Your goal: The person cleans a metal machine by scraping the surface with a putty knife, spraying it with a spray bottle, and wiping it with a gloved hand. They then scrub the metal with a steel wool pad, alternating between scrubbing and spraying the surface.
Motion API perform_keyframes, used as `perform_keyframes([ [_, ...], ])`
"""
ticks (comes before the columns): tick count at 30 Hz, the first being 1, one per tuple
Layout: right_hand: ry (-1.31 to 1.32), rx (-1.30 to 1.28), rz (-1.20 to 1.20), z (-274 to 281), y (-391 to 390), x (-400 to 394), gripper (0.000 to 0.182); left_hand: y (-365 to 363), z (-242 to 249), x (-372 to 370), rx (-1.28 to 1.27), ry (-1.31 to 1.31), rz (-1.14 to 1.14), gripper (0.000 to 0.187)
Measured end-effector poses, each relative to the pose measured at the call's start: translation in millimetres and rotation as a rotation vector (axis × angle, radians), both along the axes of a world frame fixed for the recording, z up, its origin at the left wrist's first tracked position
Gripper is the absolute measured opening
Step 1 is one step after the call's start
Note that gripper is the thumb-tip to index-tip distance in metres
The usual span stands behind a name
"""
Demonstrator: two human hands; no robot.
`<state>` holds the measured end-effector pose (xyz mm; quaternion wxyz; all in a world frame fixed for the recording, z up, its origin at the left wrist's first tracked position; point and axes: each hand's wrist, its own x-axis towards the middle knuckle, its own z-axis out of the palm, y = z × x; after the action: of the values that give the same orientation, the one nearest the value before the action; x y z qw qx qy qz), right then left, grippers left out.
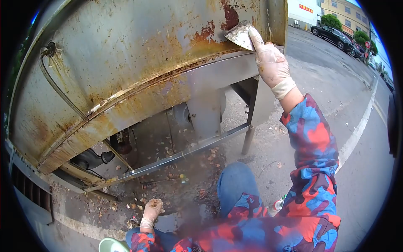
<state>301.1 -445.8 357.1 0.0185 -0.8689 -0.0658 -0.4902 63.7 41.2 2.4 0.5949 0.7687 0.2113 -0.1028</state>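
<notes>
My right hand (pixel 273 67), in a thin dirty pale glove, grips a scraper (pixel 241 35) with a broad blade. Its index finger lies stretched along the blade, which rests on the rusty inner face of a stainless steel cabinet (pixel 138 42), just above a ledge. Red-brown rust and peeling patches surround the blade. The scraper's handle is hidden in my palm. Low in the view, my left hand (pixel 152 210), also gloved and stained brown at the fingers, is curled closed near my knee. Whether it holds anything is not visible.
A hose (pixel 61 86) hangs down the cabinet's left side. Under the ledge are a steel crossbar (pixel 176 157), legs and dark pipe fittings. Leaves and debris litter the wet ground. A pale green basin (pixel 112 245) stands at the bottom. Parked cars (pixel 333 37) line the road behind.
</notes>
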Motion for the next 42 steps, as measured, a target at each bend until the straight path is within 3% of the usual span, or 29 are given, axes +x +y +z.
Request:
perform_keyframes([
  [4,0.198,-0.029,-0.163,9,23,-5,0.063,4,-5,5,0.03,0.005,-0.041,0.016],
  [6,-0.105,-0.112,-0.077,10,10,29,0.06,6,-10,9,0.036,-0.01,-0.06,0.016],
  [7,-0.071,-0.042,-0.041,26,14,23,0.047,7,-13,10,0.044,-0.022,-0.074,0.016],
  [10,0.171,0.26,-0.087,61,15,37,0.059,4,-15,14,0.052,-0.036,-0.101,0.017],
  [13,0.114,0.082,-0.07,36,18,23,0.058,0,-14,16,0.082,-0.069,-0.128,0.018],
  [14,0.119,-0.107,-0.173,22,20,18,0.058,0,-14,15,0.108,-0.101,-0.141,0.018],
  [16,0.224,-0.016,-0.192,20,22,3,0.051,-2,-11,13,0.108,-0.087,-0.148,0.018],
  [18,0.084,-0.197,-0.172,28,-14,20,0.047,1,-12,10,0.117,-0.067,-0.152,0.018],
  [19,0.171,-0.026,-0.202,47,-11,5,0.046,5,-15,8,0.171,-0.072,-0.16,0.017],
  [23,0.2,-0.148,-0.353,66,-34,1,0.043,8,-10,2,0.259,-0.119,-0.184,0.016],
  [26,0.33,-0.013,-0.36,79,-30,-3,0.039,12,-17,5,0.251,-0.087,-0.208,0.017],
  [28,0.384,-0.219,-0.444,95,-16,-17,0.038,11,-16,7,0.291,-0.096,-0.235,0.017],
  [29,0.224,-0.283,-0.388,97,-32,-7,0.038,9,-16,9,0.259,-0.089,-0.221,0.017],
  [32,0.154,-0.283,-0.435,118,-37,4,0.028,10,-16,13,0.247,-0.077,-0.219,0.018],
  [33,0.064,-0.686,-0.585,123,-55,21,0.024,10,-17,15,0.27,-0.073,-0.228,0.019],
  [34,0.063,-0.693,-0.593,131,-53,17,0.024,11,-21,19,0.262,-0.077,-0.234,0.019],
  [36,0.668,-0.457,-0.189,145,-51,10,0.025,19,-33,21,0.305,-0.084,-0.228,0.021],
  [40,0.7,-0.441,-0.208,144,-56,6,0.036,26,-39,25,0.391,-0.037,-0.24,0.023],
  [41,0.739,-0.203,-0.33,141,-60,10,0.033,27,-40,26,0.39,-0.037,-0.243,0.023],
  [42,0.74,-0.204,-0.331,137,-64,12,0.033,28,-42,26,0.382,-0.048,-0.239,0.023],
])
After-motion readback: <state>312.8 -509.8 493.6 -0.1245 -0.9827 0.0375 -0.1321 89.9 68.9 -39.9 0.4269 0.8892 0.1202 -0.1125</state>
